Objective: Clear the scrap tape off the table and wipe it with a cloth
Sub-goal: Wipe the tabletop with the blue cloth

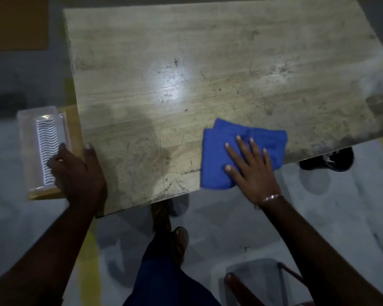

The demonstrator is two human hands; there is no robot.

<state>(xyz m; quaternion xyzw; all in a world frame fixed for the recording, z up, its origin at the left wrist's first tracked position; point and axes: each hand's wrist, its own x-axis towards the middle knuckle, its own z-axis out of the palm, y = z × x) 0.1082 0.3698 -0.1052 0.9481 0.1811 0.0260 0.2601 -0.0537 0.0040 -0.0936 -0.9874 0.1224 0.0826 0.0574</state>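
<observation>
Right hand (250, 171) pressing a folded blue cloth (241, 153) flat on the near edge of a worn wooden table (208, 62).

Nearest the viewer, a leg in dark trousers (164, 272) and a brown shoe (180, 239) stand on the grey floor (329, 228), which carries a yellow painted stripe (87, 250); a dark shoe (327, 159) shows under the table's right edge. The right hand lies spread, fingers straight, palm on the cloth's near right part, a thin bracelet (271, 198) at the wrist. The left hand (80, 173) curls over the table's near left corner, thumb on the top, fingers touching a clear plastic box (42, 146) with a white wavy-patterned insert just beside the table. Cloth and left hand are well apart. Farther off, the tabletop shows scratches, dark smudges and a bright glare patch (175, 85). No scrap tape or legible writing can be made out.
</observation>
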